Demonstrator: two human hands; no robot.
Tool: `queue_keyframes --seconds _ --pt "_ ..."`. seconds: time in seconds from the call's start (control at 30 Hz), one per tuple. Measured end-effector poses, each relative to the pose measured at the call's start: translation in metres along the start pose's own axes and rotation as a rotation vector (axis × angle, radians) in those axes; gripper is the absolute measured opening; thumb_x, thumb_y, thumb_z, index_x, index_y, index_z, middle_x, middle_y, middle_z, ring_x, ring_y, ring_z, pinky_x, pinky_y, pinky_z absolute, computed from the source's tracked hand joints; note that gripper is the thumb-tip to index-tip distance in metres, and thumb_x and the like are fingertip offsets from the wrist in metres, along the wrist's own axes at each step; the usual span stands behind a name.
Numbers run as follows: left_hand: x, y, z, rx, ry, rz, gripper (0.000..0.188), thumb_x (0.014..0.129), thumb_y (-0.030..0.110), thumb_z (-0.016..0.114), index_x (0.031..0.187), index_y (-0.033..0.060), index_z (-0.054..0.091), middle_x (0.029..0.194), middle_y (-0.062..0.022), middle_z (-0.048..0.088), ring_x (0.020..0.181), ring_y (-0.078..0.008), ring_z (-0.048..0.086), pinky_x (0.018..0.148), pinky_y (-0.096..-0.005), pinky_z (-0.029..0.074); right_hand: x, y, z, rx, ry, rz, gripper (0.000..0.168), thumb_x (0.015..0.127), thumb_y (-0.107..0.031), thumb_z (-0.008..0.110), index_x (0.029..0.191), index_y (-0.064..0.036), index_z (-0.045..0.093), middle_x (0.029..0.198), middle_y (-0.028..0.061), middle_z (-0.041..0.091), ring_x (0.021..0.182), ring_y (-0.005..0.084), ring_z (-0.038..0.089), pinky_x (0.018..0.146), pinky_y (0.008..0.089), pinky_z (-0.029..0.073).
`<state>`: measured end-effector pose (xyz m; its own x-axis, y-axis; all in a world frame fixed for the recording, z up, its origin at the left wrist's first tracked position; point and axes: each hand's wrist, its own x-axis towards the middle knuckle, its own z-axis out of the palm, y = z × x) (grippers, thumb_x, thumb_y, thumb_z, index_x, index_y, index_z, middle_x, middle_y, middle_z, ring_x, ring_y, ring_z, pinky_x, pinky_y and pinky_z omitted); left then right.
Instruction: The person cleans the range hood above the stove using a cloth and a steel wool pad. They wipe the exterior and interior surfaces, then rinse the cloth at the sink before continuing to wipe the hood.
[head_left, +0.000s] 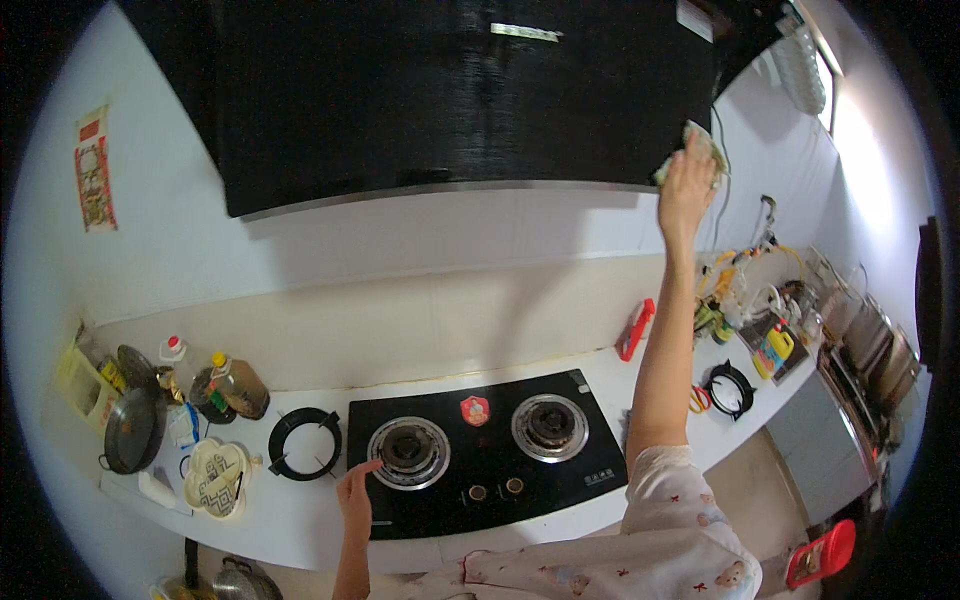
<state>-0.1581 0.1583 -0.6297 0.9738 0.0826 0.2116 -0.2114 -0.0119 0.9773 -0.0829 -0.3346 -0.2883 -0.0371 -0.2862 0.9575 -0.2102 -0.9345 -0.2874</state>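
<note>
My right hand (688, 176) reaches up and presses a light greenish cloth (709, 150) against the lower right corner of a black range hood (450, 105). Fingers lie flat over the cloth, which sticks out around them. Low on the left, my left hand (355, 487) hovers by the left edge of a black glass gas hob (472, 450), holding nothing I can see. Its fingers point toward the left burner (409, 452); the thumb is hard to make out. The right burner (550, 427) also has no pan support on it.
One pan support (305, 444) lies left of the hob, another (729, 390) at right. Oil bottles (240, 384), a wok (135, 427) and a patterned flower-shaped tray (216, 480) crowd the left counter. A red bottle (636, 330) and a yellow jug (773, 351) stand at right.
</note>
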Motion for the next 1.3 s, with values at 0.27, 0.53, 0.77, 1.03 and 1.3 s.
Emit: queue_keyframes --seconds 0.27,0.53,0.77,1.03,1.3 --pt "-0.002 -0.013 0.018 -0.008 -0.053 -0.101 0.037 0.093 0.026 0.043 0.091 -0.0026 0.066 0.092 -0.0105 0.066 0.091 -0.0198 0.059 0.090 -0.0342 0.041 -0.055 0.156 0.044 1.317 -0.147 1.153 0.037 0.093 -0.040 0.040 0.086 -0.008 0.057 0.070 0.0046 0.057 0.052 0.0163 0.050 0.045 0.0312 0.042" --pt "-0.005 -0.009 0.039 -0.021 -0.037 -0.226 0.036 0.095 0.028 0.044 0.092 0.0019 0.068 0.084 -0.0052 0.066 0.056 -0.0074 0.049 0.053 -0.0269 0.040 -0.263 0.107 0.083 1.633 -1.097 1.527 0.054 0.090 -0.054 0.035 0.099 -0.005 0.056 0.083 0.0088 0.060 0.070 0.0225 0.057 0.060 0.0355 0.051" --pt "-0.012 -0.065 -0.025 -0.015 -0.077 -0.081 0.033 0.090 0.027 0.045 0.100 0.0016 0.064 0.102 -0.0107 0.064 0.097 -0.0205 0.058 0.087 -0.0322 0.043 -0.270 -0.135 -0.025 1.093 -1.993 0.918 0.034 0.090 -0.026 0.053 0.116 -0.004 0.049 0.101 0.0092 0.061 0.093 0.0180 0.057 0.078 0.0298 0.049" --pt "0.020 -0.042 -0.125 -0.011 0.044 -0.123 0.028 0.091 0.017 0.045 0.089 0.0016 0.068 0.078 -0.0061 0.066 0.058 -0.0106 0.051 0.058 -0.0267 0.042 -0.123 -0.343 -0.107 1.000 -1.461 0.094 0.038 0.083 -0.028 0.064 0.114 -0.011 0.053 0.091 -0.0001 0.057 0.081 0.0078 0.052 0.070 0.0246 0.044" --pt "0.037 -0.066 -0.194 -0.127 0.093 -0.133 0.031 0.091 0.015 0.043 0.085 -0.0065 0.065 0.082 -0.0125 0.066 0.076 -0.0170 0.060 0.074 -0.0294 0.046 0.047 -0.512 -0.023 1.274 0.290 -0.234 0.052 0.090 -0.011 0.043 0.134 0.008 0.024 0.135 0.0232 0.033 0.125 0.0324 0.034 0.104 0.0370 0.027"
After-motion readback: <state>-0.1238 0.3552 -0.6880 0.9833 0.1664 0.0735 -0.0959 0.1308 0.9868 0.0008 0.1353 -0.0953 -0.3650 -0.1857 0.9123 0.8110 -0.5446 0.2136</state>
